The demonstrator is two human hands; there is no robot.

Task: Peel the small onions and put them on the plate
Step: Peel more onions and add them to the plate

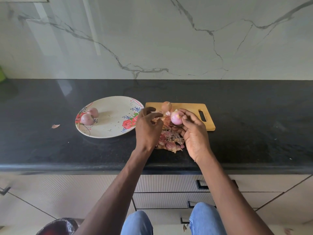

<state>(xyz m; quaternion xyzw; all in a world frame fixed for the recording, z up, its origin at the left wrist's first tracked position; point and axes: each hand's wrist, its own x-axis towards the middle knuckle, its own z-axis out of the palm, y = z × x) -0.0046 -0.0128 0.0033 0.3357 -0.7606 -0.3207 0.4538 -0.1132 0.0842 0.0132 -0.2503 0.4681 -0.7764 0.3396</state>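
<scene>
My right hand (191, 131) is gripping a peeled onion (176, 117) over the skins (170, 141), so scraps fall together. My left hand (148, 126) is pinching a skin strip. The plate (110, 131) is sitting just left of it, within easy reach.

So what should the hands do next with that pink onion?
Probably carry it over to the plate. The round pink peeled onion held by the right hand looks bare, and two peeled onions already sit on the white flowered plate. The left hand seems to be dropping skin.
</scene>
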